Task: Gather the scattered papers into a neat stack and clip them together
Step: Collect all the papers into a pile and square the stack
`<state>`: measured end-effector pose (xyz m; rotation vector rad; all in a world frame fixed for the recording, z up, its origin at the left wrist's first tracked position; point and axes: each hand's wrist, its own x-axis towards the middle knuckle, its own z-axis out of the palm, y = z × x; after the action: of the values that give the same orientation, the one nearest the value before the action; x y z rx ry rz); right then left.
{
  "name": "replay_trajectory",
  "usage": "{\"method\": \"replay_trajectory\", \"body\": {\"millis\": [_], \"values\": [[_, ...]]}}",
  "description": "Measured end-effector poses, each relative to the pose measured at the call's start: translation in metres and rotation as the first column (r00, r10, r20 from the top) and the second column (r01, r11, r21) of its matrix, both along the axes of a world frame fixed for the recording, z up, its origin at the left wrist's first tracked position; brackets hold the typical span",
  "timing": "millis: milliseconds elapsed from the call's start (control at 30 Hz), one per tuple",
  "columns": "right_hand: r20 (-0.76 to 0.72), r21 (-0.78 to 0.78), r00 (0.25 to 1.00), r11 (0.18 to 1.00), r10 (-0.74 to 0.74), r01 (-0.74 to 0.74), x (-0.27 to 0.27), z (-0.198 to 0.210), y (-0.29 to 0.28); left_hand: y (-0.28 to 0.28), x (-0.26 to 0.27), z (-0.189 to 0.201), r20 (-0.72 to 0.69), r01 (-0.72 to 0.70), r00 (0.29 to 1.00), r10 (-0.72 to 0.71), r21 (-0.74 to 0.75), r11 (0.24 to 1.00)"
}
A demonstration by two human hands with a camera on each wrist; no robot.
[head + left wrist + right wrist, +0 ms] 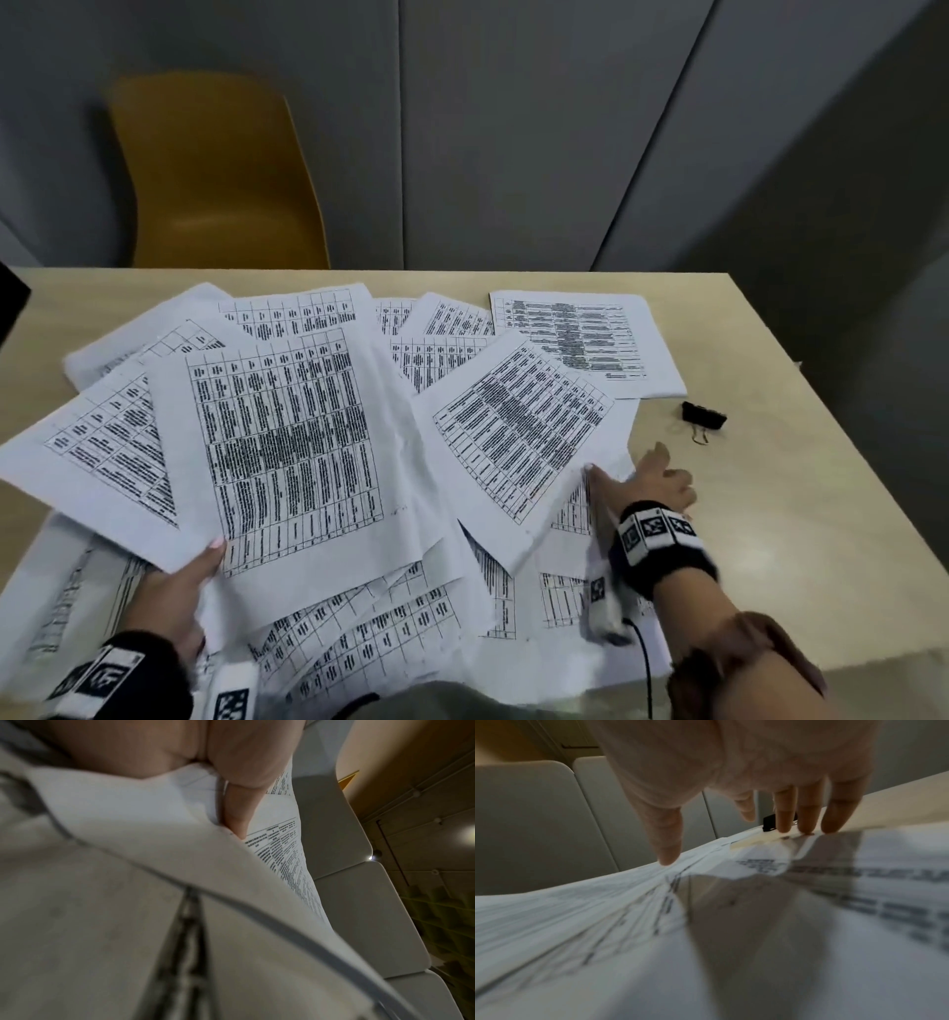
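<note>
The left hand (169,591) has its grip clamped on a fan of lifted sheets (277,442); the right hand (652,483) lies flat, fingers apart, on loose papers (524,431) on the table (770,514), the binder clip (702,415) just beyond its fingertips. The uneven fan could slip or crease if it is tugged.

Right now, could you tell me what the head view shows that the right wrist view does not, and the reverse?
Only the head view shows the yellow chair, the left hand gripping a fan of sheets, and the whole spread of papers on the table.

Only the right wrist view shows the right hand's fingers straight and spread, tips at a sheet's edge.

Both show the right hand, printed sheets and the black clip, lying apart beyond the fingers.
</note>
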<state>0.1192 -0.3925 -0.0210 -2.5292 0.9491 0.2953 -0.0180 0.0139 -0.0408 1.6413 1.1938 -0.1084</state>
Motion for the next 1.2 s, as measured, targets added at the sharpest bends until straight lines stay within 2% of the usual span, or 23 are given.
{"method": "replay_trajectory", "body": {"millis": [67, 200, 367, 533, 633, 733, 933, 1033, 1100, 1133, 1200], "values": [[0.004, 0.041, 1.000, 0.999, 0.019, -0.019, 0.001, -0.001, 0.001, 0.000, 0.002, -0.002, 0.005, 0.007, 1.000, -0.007, -0.009, 1.000], [0.060, 0.222, 0.998, 0.974, 0.024, -0.036, 0.005, -0.002, 0.009, -0.001, 0.006, -0.001, -0.001, 0.014, 1.000, -0.014, -0.028, 1.000], [-0.024, 0.375, 0.999, 0.926, -0.026, 0.033, 0.007, -0.007, 0.015, -0.002, 0.006, 0.002, -0.010, 0.046, 0.999, -0.046, -0.009, 0.999], [-0.040, 0.422, 0.995, 0.902, -0.087, 0.095, 0.008, -0.005, 0.016, -0.006, 0.008, 0.005, 0.016, 0.074, 0.997, -0.074, -0.017, 0.997], [-0.066, 0.579, 0.991, 0.805, -0.116, 0.132, 0.007, -0.007, 0.019, -0.008, 0.011, 0.005, 0.060, 0.102, 0.993, -0.102, -0.009, 0.995], [-0.077, 0.555, 0.993, 0.823, -0.092, 0.120, -0.001, -0.010, 0.026, -0.011, 0.012, 0.009, 0.081, 0.099, 0.992, -0.097, -0.020, 0.995], [0.105, 0.635, 0.958, 0.760, -0.266, 0.141, -0.005, -0.018, 0.030, -0.012, 0.012, 0.011, 0.041, 0.092, 0.995, -0.092, 0.003, 0.996], [0.087, 0.689, 0.956, 0.710, -0.280, 0.145, -0.005, -0.019, 0.032, -0.014, 0.013, 0.013, 0.046, 0.105, 0.993, -0.106, 0.042, 0.994], [-0.038, 0.649, 0.980, 0.740, -0.196, 0.173, -0.008, -0.017, 0.034, -0.017, 0.013, 0.013, 0.060, 0.105, 0.992, -0.108, 0.053, 0.993], [-0.099, 0.596, 0.987, 0.787, -0.126, 0.160, -0.010, -0.016, 0.034, -0.017, 0.013, 0.012, 0.076, 0.109, 0.991, -0.113, 0.049, 0.993], [-0.104, 0.527, 0.991, 0.840, -0.088, 0.130, -0.013, -0.018, 0.036, -0.017, 0.014, 0.012, 0.090, 0.117, 0.989, -0.119, 0.034, 0.993]]}}
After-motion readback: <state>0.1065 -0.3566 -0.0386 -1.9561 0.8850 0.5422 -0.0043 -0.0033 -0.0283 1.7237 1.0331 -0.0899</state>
